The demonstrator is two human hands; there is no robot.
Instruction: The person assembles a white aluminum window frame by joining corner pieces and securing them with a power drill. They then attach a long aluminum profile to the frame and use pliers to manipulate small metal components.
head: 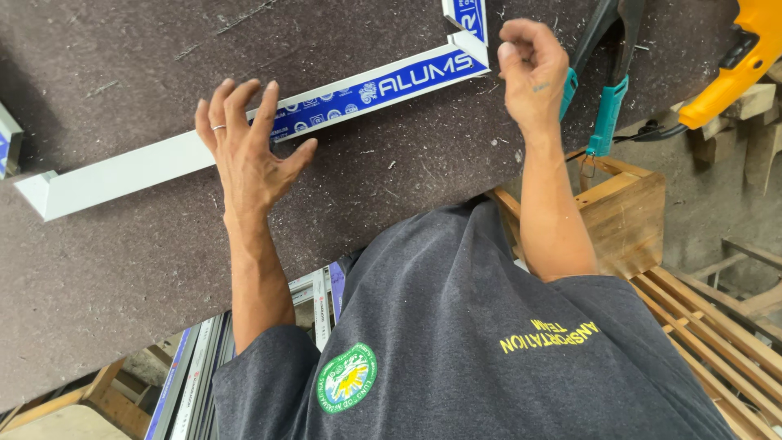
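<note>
**Hands at the mitred corner of the aluminium profile**

Your left hand lies spread on the long white aluminium profile, fingers fanned and palm down. It touches the strip near its middle, which looks like a way of pinning the strip flat against the dark worktop so it cannot slide. The hand is open and closes around nothing. Its wrist is bent back and the forearm runs straight toward your body.

The profile runs slantwise across the board. Its bare white end sits far to your left, and its blue-printed protective film covers the stretch toward the upper right. There it meets a second short profile piece at a mitred corner. That joint is probably why you steady the long piece.

Your right hand hovers just beside that corner, curled into a loose fist with the fingers tucked in. Whether something small sits inside it, you cannot tell from here. The forearm rises from the bench edge.

Teal-handled pliers lie just beyond your right hand, a yellow power tool sits farther right, and a wooden crate stands below the bench.
</note>
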